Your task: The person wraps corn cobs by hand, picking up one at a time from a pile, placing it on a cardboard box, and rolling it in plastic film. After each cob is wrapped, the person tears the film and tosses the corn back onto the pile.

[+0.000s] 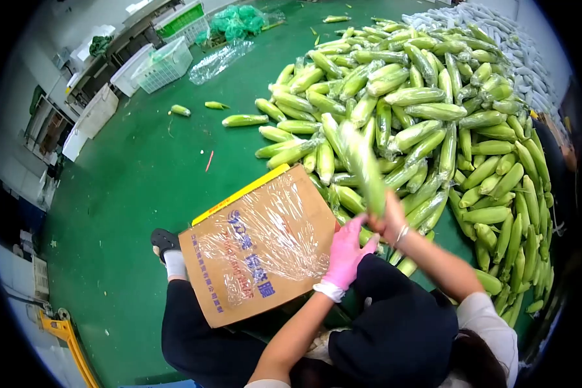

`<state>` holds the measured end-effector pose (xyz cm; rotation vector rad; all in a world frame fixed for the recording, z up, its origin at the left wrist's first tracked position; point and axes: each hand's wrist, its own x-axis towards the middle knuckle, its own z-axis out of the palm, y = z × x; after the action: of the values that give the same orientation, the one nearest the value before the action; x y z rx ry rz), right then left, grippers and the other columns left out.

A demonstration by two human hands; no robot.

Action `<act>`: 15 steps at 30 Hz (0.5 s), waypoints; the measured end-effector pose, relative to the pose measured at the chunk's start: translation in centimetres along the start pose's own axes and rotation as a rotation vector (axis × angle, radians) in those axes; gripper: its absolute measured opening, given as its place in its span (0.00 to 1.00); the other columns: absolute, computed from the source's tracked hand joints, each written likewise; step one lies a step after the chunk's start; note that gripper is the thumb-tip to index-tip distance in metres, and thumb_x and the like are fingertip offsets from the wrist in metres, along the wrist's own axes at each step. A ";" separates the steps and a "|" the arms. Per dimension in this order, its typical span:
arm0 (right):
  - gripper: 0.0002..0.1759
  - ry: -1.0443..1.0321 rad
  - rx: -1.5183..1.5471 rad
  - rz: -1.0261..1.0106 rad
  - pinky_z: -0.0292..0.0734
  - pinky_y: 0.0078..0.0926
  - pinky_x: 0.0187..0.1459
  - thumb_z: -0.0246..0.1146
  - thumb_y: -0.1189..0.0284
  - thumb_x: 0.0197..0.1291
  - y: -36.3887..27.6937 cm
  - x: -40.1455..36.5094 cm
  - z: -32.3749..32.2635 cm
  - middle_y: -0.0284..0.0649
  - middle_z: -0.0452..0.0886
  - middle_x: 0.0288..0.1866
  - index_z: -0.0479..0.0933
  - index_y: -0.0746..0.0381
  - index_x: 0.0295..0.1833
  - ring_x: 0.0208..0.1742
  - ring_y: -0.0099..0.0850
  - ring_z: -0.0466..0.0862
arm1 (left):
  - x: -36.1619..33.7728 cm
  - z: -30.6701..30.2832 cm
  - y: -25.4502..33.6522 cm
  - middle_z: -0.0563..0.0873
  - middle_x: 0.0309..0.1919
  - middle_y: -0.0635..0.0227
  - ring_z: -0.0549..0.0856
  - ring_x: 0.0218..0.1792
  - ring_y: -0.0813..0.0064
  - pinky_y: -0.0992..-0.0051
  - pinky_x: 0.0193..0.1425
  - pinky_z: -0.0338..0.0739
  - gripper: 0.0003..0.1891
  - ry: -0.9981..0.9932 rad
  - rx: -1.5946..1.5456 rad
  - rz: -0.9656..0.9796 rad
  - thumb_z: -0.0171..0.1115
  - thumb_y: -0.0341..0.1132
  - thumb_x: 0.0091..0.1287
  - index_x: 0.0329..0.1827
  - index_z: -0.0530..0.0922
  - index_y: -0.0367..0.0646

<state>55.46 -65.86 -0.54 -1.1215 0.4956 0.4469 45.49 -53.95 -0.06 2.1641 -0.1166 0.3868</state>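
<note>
My right hand (389, 223) is closed around the lower end of an ear of corn (363, 165), which stands tilted up and is smeared by motion. Close below it, my left hand (347, 252) wears a pink glove, its thumb and a finger apart near the corn's base. Beside the left hand a brown cardboard box (204, 278) with blue and red print and a yellow edge leans at my legs. Clear plastic film (284, 226) lies wrinkled over its face.
A large heap of husked-green corn, much of it film-wrapped (417, 97), covers the floor ahead and right. Unwrapped ears (514, 239) lie at the right. White crates (165, 64) and green netting (239, 22) are at the back left. A few loose ears (244, 120) lie on the green floor.
</note>
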 end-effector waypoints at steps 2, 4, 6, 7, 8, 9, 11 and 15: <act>0.39 0.085 -0.168 -0.079 0.56 0.21 0.14 0.44 0.32 0.67 -7.3 5.4 -0.3 0.35 0.78 0.25 0.79 0.57 0.48 0.13 0.25 0.66 | -1.4 -3.1 1.2 0.86 0.49 0.60 0.87 0.47 0.64 0.70 0.54 0.79 0.20 -0.019 -0.201 -0.151 0.67 0.34 0.65 0.59 0.77 0.39; 0.52 0.271 -0.465 -0.439 0.60 0.26 0.23 0.43 0.25 0.60 -15.7 17.2 -3.9 0.40 0.78 0.31 0.74 0.62 0.66 0.21 0.23 0.66 | -2.9 -8.5 1.8 0.86 0.47 0.59 0.85 0.50 0.68 0.70 0.56 0.78 0.17 0.021 -0.312 -0.384 0.67 0.35 0.66 0.55 0.79 0.39; 0.42 0.137 -0.385 -0.538 0.68 0.33 0.26 0.63 0.40 0.62 -26.1 18.9 -3.8 0.47 0.82 0.41 0.69 0.63 0.68 0.27 0.28 0.74 | -5.8 -14.2 -0.3 0.86 0.44 0.64 0.83 0.46 0.75 0.74 0.56 0.76 0.13 0.297 -0.191 -0.370 0.65 0.29 0.67 0.53 0.81 0.39; 0.32 0.093 -0.230 -0.734 0.72 0.30 0.30 0.66 0.50 0.62 -27.3 17.1 -1.9 0.44 0.81 0.42 0.73 0.64 0.60 0.30 0.26 0.77 | -7.2 -17.0 -1.6 0.84 0.43 0.68 0.82 0.46 0.76 0.74 0.56 0.76 0.10 0.455 -0.141 -0.378 0.62 0.26 0.67 0.51 0.81 0.39; 0.21 0.056 -0.064 -0.929 0.76 0.26 0.35 0.68 0.59 0.63 -27.1 15.7 0.9 0.41 0.81 0.44 0.76 0.64 0.52 0.34 0.25 0.79 | -9.0 -20.3 -3.2 0.83 0.43 0.68 0.81 0.45 0.77 0.75 0.55 0.76 0.09 0.550 0.001 -0.442 0.59 0.24 0.68 0.50 0.79 0.36; 0.10 0.047 -0.483 -1.068 0.77 0.29 0.38 0.69 0.73 0.58 -22.2 14.0 3.3 0.40 0.81 0.43 0.78 0.63 0.44 0.35 0.27 0.80 | -11.1 -24.7 -4.8 0.83 0.44 0.65 0.81 0.44 0.78 0.76 0.53 0.76 0.09 0.770 0.000 -0.532 0.58 0.24 0.69 0.50 0.77 0.34; 0.11 -0.133 -0.955 -1.007 0.79 0.28 0.46 0.67 0.71 0.59 -12.7 13.1 3.1 0.39 0.83 0.47 0.78 0.60 0.47 0.41 0.29 0.82 | -14.5 -28.8 -9.6 0.83 0.43 0.63 0.81 0.42 0.77 0.77 0.52 0.76 0.11 0.775 0.106 -0.664 0.60 0.28 0.70 0.51 0.76 0.31; 0.12 -0.315 -0.930 -0.763 0.82 0.31 0.40 0.63 0.73 0.58 3.3 2.0 -1.7 0.45 0.84 0.38 0.77 0.65 0.48 0.35 0.33 0.86 | -14.2 -31.6 -10.6 0.82 0.43 0.63 0.79 0.44 0.74 0.74 0.54 0.74 0.14 0.680 0.211 -0.687 0.61 0.31 0.70 0.54 0.77 0.30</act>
<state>54.90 -66.05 -4.70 -1.9652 -0.4949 0.1497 27.05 -23.02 4.29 1.9990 1.0514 0.7143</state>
